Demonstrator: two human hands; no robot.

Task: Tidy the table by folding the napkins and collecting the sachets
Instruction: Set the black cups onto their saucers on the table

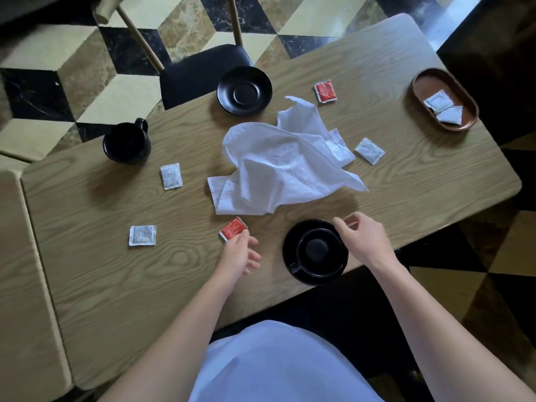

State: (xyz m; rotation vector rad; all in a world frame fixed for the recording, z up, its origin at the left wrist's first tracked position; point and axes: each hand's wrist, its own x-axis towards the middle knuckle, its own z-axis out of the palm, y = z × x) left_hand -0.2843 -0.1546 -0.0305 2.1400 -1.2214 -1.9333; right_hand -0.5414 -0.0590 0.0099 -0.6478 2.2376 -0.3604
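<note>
A crumpled white napkin [284,163] lies in the middle of the wooden table [116,285]. My left hand [237,253] pinches the near edge of a red sachet [233,227] just in front of the napkin. A second red sachet [325,91] lies beyond the napkin. White sachets lie at the left [171,176], the near left [142,235] and to the right of the napkin [369,150]. An oval wooden tray [420,88] at the far right holds two white sachets [443,108]. My right hand [359,239] hovers with loosely curled fingers and holds nothing.
A black cup on a black saucer [316,252] sits under my right hand near the table's front edge. A black mug [127,143] stands at the left and an empty black saucer [244,91] at the back. A dark chair [203,71] is pushed against the far side.
</note>
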